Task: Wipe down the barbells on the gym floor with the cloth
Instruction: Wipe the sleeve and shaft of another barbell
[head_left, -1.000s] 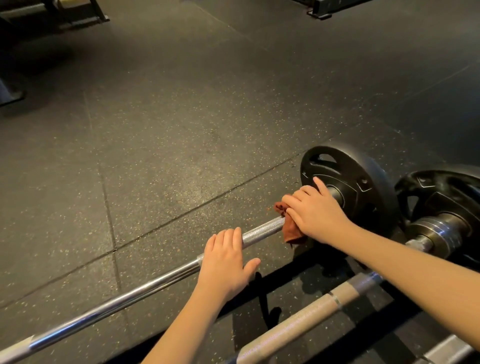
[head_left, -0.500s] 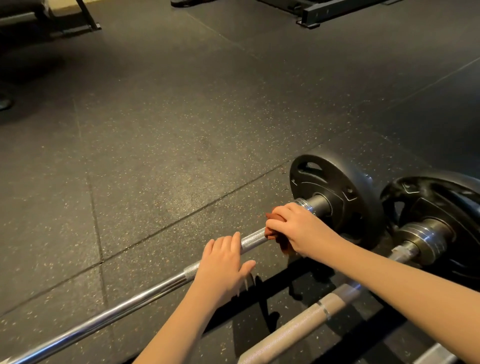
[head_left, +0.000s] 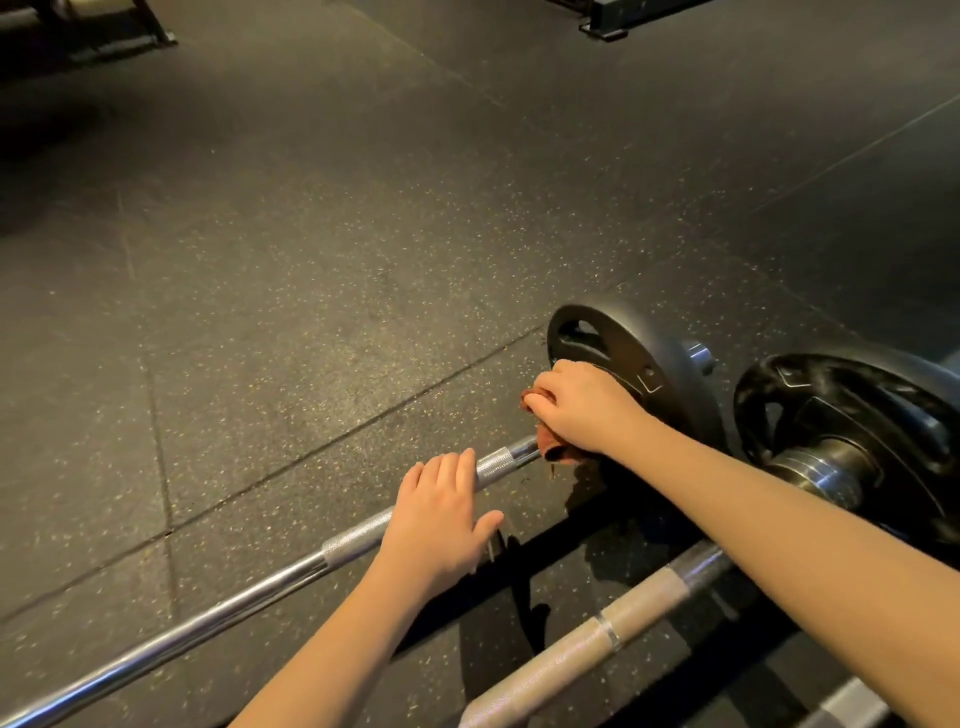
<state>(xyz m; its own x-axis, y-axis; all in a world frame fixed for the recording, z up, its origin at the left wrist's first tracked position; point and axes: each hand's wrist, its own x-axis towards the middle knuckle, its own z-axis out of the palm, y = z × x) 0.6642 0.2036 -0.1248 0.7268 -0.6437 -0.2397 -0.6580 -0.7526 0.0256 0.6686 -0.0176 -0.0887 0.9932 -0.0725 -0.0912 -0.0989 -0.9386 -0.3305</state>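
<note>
A chrome barbell (head_left: 249, 605) lies across the dark rubber floor, running from the lower left up to a black weight plate (head_left: 644, 358). My right hand (head_left: 582, 410) grips a rust-brown cloth (head_left: 553, 448) bunched around the bar right beside the plate's inner face. My left hand (head_left: 441, 514) rests on the knurled part of the same bar, fingers laid straight over it, thumb spread out. A second barbell (head_left: 587, 644) with a dull tan shaft lies nearer to me, and its black plate (head_left: 841, 415) and steel sleeve sit at the right, partly behind my right forearm.
Part of a third bar (head_left: 847, 706) shows at the bottom right edge. A black rack base (head_left: 613, 23) stands at the top right, and bench legs (head_left: 150, 31) at the top left. Speckled rubber floor tiles (head_left: 311, 234) stretch beyond the bars.
My right hand with the cloth slid left along the bar, then back right against the plate. My left hand stayed on the bar. The view shifted slightly.
</note>
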